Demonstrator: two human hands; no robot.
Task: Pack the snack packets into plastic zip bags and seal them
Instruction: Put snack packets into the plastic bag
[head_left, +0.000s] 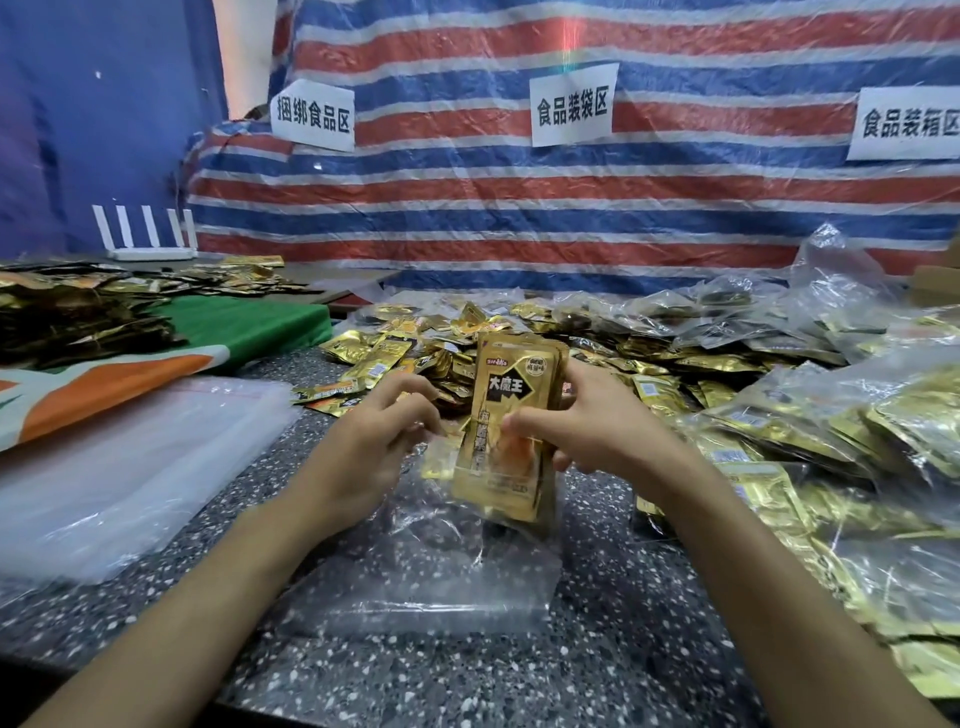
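My right hand grips a small stack of gold snack packets, held upright with its lower end inside the mouth of a clear plastic zip bag. That bag lies on the speckled table in front of me. My left hand pinches the bag's top edge beside the packets, fingers curled. Behind the hands lies a heap of loose gold packets.
A stack of empty clear zip bags lies at the left on an orange and green cloth. Filled bags of packets pile up at the right. More packets cover the far left. A striped tarp with paper labels closes off the back.
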